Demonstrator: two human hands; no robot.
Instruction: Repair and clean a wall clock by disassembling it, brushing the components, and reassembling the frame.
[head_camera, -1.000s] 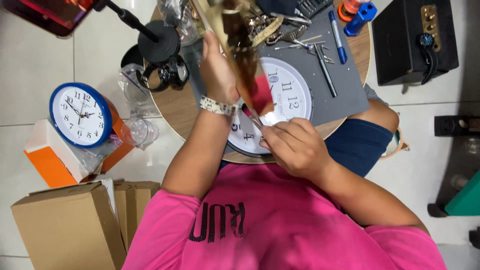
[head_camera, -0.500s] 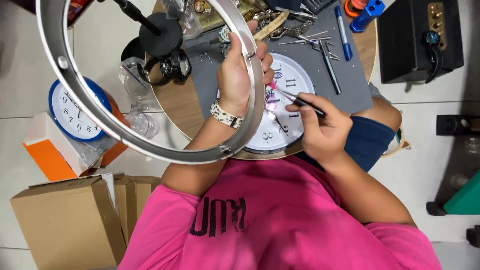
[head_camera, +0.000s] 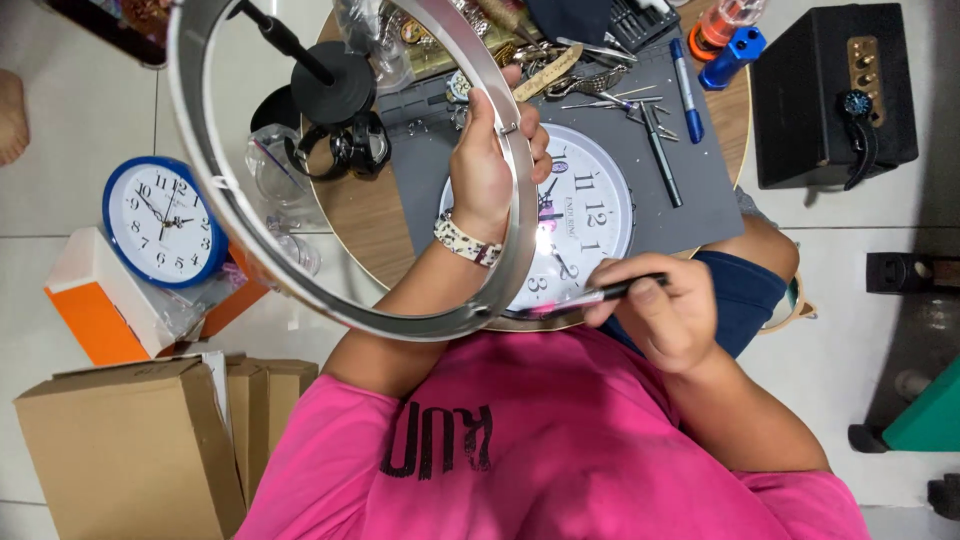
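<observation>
Item: wall clock under repair, round wooden bench (head_camera: 375, 225), grey work mat.

- Left hand (head_camera: 487, 165): grip is closing round the silver bezel ring (head_camera: 330, 300), fingers wrapped over its rim, holding the ring lifted and tilted toward the camera, clear of the clock.
- Right hand (head_camera: 665, 315): grip is pinching a thin black tool (head_camera: 590, 295), pen-style, w/ tip pointing at the lower edge of the white clock face (head_camera: 575, 225).
- Clock face is lying flat on the mat, hands showing, partly hidden behind ring and wrist.

Progress (judged): bezel is already off, dial is exposed; work on dial or hands appears to be in hand; refitting the ring looks left to do.

Count:
- clocks: 2 (1 white, on bench; 1 blue-rimmed clock (head_camera: 160, 220), on the floor at one side)
- bezel rings: 1
- cardboard boxes (head_camera: 130, 455): approx. 3
- orange-white box: 1
- black box (head_camera: 830, 90): 1
- blue pen (head_camera: 686, 80): 1
- small tools on mat: several, number not clear
</observation>
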